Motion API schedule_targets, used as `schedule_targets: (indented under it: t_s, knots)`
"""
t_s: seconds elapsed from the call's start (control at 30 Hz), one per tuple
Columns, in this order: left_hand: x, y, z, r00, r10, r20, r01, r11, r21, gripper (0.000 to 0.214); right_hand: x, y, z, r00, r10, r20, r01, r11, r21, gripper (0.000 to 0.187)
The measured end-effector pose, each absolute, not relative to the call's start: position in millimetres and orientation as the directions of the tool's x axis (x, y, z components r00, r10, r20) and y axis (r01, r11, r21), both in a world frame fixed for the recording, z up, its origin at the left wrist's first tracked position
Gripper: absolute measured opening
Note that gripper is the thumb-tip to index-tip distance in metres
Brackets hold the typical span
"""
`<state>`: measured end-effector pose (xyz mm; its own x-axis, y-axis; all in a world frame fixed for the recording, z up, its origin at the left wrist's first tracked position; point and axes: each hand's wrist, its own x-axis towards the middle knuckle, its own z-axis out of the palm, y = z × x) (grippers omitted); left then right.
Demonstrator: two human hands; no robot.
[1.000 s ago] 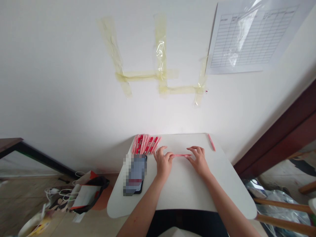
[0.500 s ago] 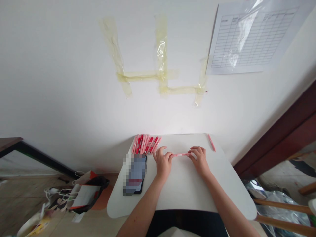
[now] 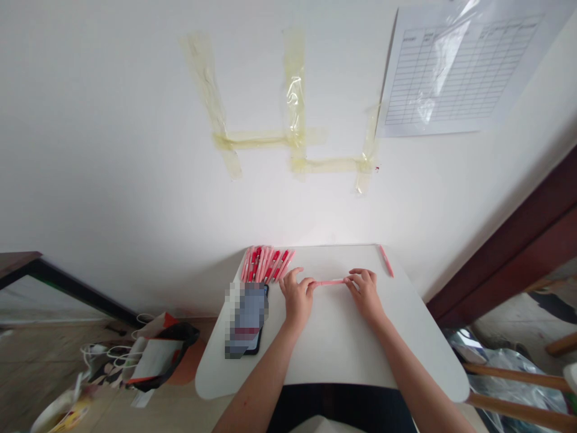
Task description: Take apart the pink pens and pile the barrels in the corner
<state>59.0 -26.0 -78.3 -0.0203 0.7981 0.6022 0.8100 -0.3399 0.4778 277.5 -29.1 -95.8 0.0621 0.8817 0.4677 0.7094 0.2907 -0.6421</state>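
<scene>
Pink pen (image 3: 330, 282) runs crosswise over the middle of the worktop (image 3: 342, 355) — left hand (image 3: 296, 302) pinches one end, right hand (image 3: 366, 294) the other, its long axis level between them, neither hand nearer.

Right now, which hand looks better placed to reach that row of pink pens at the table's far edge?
Probably the left hand: it sits just below and beside the row of pink pens, while the right hand is farther away. Both hands hold the pink pen by its ends.
</scene>
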Motion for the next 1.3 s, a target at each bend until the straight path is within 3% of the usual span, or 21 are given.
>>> schedule_targets:
  t_s: [0.43,0.73,1.3]
  knots:
    - [58.6,-26.7,-76.8,-0.028,0.800,0.600,0.823,-0.322,0.468,0.009,278.9,-28.8,-95.5,0.016,0.845,0.535,0.673,0.386,-0.630,0.028]
    - [56.3,-24.6,-76.6,-0.036,0.784,0.620,0.813,-0.338,0.474,0.009,276.8,-28.5,-98.0,0.078,0.884,0.461,0.688,0.288,-0.667,0.036]
    - [57.8,-26.8,-71.8,-0.041,0.800,0.598,0.808,-0.325,0.491,0.009,278.0,-30.1,-92.0,0.053,0.914,0.403,0.629,0.283,-0.724,0.040]
